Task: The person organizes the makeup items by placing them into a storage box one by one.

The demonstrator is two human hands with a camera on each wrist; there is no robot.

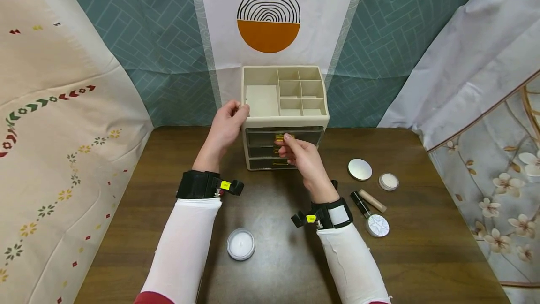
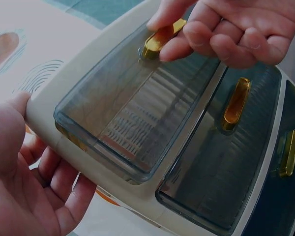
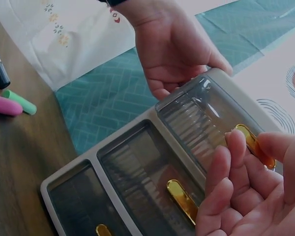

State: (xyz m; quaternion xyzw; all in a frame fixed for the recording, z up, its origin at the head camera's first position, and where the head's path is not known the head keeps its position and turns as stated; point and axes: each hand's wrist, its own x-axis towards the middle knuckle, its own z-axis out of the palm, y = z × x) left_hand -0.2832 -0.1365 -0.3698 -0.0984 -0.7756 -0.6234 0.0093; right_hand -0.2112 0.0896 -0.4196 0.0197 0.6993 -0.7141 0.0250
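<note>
Head view: At the centre of the frame, a person's right hand (image 1: 307, 162) pinches the shiny gold handle (image 1: 280, 138) on the smoky, translucent top drawer (image 1: 261, 140) of a smooth cream organizer (image 1: 287, 119) with rounded corners and square-edged compartments (image 1: 261, 100); just left of centre, the left hand (image 1: 225, 128) grips its side above the wood-grain table (image 1: 126, 229)

round white jar (image 1: 241, 244) on brown table (image 1: 276, 271); beige tube (image 1: 372, 200) beside black tube (image 1: 360, 203); teal cloth (image 1: 156, 27) at back
</note>
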